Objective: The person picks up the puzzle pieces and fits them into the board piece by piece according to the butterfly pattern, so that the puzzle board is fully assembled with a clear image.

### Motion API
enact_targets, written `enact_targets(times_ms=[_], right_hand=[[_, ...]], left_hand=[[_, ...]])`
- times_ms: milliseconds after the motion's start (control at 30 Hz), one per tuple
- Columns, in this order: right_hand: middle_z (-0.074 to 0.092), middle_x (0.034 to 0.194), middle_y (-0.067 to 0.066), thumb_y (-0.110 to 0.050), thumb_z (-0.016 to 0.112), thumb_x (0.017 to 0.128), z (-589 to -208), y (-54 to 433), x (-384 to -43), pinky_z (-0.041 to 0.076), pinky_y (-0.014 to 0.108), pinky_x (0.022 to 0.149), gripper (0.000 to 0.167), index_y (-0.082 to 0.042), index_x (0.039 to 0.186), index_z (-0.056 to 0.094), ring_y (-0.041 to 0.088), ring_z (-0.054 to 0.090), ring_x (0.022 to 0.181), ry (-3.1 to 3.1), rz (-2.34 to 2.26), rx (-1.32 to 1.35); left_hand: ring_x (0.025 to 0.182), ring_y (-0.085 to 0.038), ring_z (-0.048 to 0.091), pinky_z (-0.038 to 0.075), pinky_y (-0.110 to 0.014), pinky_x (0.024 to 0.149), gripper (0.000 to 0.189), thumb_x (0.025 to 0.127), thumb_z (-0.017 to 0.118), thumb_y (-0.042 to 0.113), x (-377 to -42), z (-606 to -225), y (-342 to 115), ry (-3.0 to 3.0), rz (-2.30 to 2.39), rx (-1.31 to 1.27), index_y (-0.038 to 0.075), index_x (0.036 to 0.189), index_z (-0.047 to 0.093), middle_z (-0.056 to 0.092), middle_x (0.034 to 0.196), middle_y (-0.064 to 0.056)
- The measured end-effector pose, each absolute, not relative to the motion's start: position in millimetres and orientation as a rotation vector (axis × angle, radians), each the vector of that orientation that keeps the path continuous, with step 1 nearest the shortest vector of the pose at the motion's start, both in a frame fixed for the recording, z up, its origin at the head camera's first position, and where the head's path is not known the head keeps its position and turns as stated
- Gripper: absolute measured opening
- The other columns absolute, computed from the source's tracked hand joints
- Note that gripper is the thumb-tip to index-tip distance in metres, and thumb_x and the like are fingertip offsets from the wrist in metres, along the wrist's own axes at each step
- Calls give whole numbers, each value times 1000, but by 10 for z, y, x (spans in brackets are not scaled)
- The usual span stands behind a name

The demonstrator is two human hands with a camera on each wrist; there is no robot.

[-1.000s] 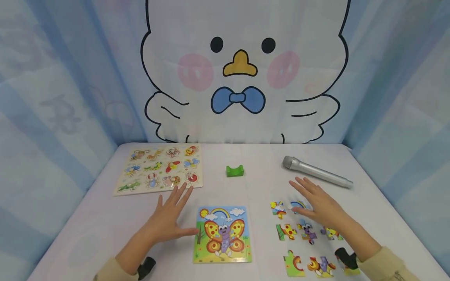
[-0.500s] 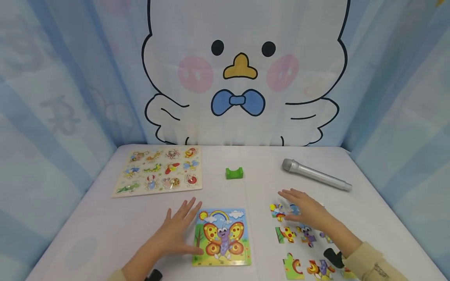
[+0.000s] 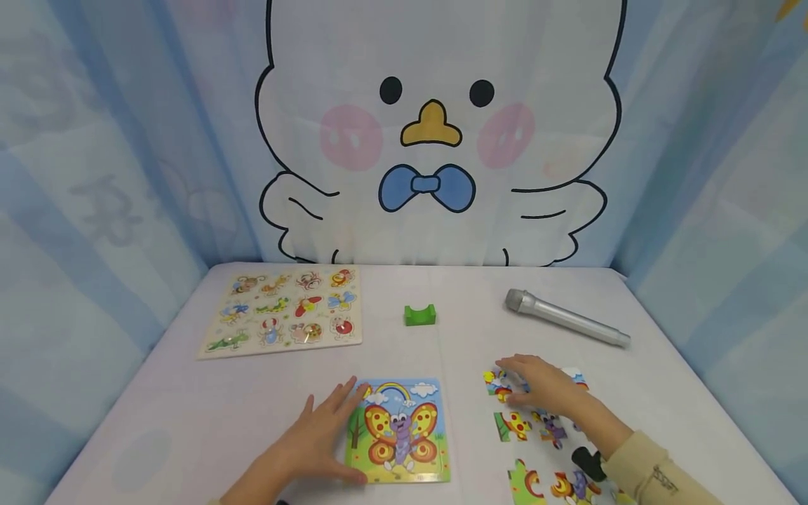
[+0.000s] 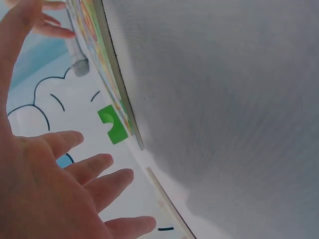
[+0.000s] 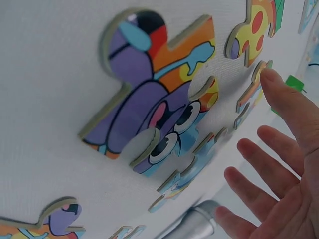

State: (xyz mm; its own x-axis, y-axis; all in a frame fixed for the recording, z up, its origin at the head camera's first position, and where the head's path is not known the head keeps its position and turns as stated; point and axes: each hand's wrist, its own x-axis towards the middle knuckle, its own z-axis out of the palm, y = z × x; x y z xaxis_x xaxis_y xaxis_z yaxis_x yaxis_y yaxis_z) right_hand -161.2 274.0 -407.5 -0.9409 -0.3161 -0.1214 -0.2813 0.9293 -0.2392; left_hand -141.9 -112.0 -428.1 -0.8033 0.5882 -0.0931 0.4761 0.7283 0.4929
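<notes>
Yellow, red-spotted wings over a purple body: one butterfly puzzle board [image 3: 404,431], square, flat on the white tabletop [image 3: 170,421], with rainbow, cloud and tree printed around the figure. Left hand [image 3: 312,440]: fingers spread, grasping nothing, along the board's left side; I cannot tell whether the thumb presses it. Jigsaw pieces [image 3: 516,426]: loose, pale-edged, in rows right of the board; I count among them a purple face piece [image 5: 144,102] with round white eyes. Right hand [image 3: 546,386]: fingers extended, holding nothing, over the top row. Lettering: a dark mark on the beige right sleeve [image 3: 659,466], too small for me to read. Obscured: top-row pieces behind the right hand, others behind the black wrist device [image 3: 588,463]. Cut off: bottom row, at my head view's lower edge.
</notes>
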Motion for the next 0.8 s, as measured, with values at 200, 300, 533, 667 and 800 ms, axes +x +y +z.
enact_targets(times_ms=[200, 300, 533, 667, 800], right_hand=[[54, 124, 17, -25, 75, 75, -4081, 2726, -1645, 39, 53, 94, 57, -3, 124, 55, 37, 47, 116, 2923, -312, -502], [56, 120, 15, -22, 75, 74, -4073, 2709, -1676, 41, 51, 93, 53, -3, 121, 57, 35, 50, 113, 2918, -320, -495], [61, 108, 9, -20, 77, 72, -4064, 2691, -1717, 46, 47, 88, 44, -5, 112, 63, 30, 56, 103, 2911, -292, -481], [62, 103, 6, -19, 78, 71, -4068, 2689, -1726, 48, 44, 85, 42, -5, 109, 65, 27, 58, 98, 2905, -288, -481], [62, 101, 5, -19, 78, 71, -4082, 2683, -1732, 49, 43, 83, 42, -5, 109, 66, 25, 58, 95, 2901, -299, -476]], left_hand=[[134, -40, 19, 12, -69, 100, 119, 54, 72, 66, -1403, -4277, -1098, 2657, 676, 833, 6, 145, 24, 15, 150, -17], [134, -40, 19, 13, -68, 100, 118, 55, 73, 65, -1402, -4275, -1094, 2639, 682, 808, 4, 144, 25, 16, 150, -19], [135, -38, 16, 11, -65, 103, 119, 56, 76, 60, -1382, -4311, -1093, 2601, 788, 700, 5, 145, 20, 13, 150, -18], [135, -39, 14, 9, -65, 103, 121, 55, 80, 55, -1359, -4338, -1080, 2574, 888, 630, 5, 146, 18, 11, 151, -18], [136, -39, 11, 6, -65, 103, 123, 51, 84, 47, -1341, -4364, -1084, 2549, 942, 619, 2, 145, 18, 10, 150, -19]])
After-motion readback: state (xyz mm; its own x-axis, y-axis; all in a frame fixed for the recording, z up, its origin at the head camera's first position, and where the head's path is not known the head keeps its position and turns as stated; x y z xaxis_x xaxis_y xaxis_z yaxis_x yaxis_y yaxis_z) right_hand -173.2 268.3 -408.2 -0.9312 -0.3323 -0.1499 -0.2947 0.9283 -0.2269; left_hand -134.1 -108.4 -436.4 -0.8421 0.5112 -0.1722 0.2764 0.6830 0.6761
